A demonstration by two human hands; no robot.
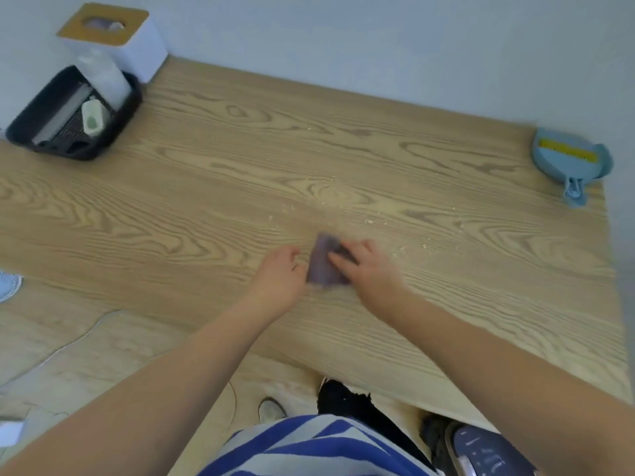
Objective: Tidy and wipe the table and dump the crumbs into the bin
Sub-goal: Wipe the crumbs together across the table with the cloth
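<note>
I take this for a home room: a wood-grain table (206, 187) against a plain wall (378, 39), a tissue box (113, 42), a small dustpan (570, 156) (household clutter), wood-look floor (68, 355).

Wood-grain table (412, 304) — purple cloth (323, 261), blue dustpan (549, 156), black basket (20, 132)

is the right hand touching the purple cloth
Touching. In the head view the right hand lies on top of the purple cloth, its fingers overlapping the cloth's right side with no gap, though the picture is blurred.
</note>
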